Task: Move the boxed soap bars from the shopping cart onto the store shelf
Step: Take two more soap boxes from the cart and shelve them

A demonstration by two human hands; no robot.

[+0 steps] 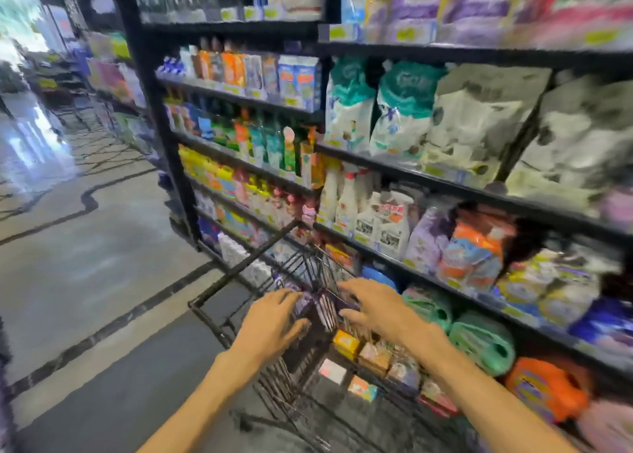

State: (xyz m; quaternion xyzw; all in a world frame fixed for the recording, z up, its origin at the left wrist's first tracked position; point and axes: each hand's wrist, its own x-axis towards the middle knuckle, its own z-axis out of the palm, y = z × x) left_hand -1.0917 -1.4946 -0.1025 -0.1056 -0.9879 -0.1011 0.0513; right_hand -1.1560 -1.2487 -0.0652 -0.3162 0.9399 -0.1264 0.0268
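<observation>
Both hands, left (pixel 274 319) and right (pixel 373 307), grip purple soap boxes (pixel 317 303) over the wire shopping cart (pixel 239 267); the store shelf (pixel 445 281) stands right, labels blurred.

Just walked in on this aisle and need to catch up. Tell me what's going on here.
A person is restocking from a wire shopping cart parked against the store shelf. Both hands are down in the cart's upper basket: the left hand and right hand are closing on a cluster of purple boxed soap bars from either side. The picture is too blurred to confirm a firm grip. More small boxes, yellow and orange among them, lie lower in the cart, not yet moved.
</observation>
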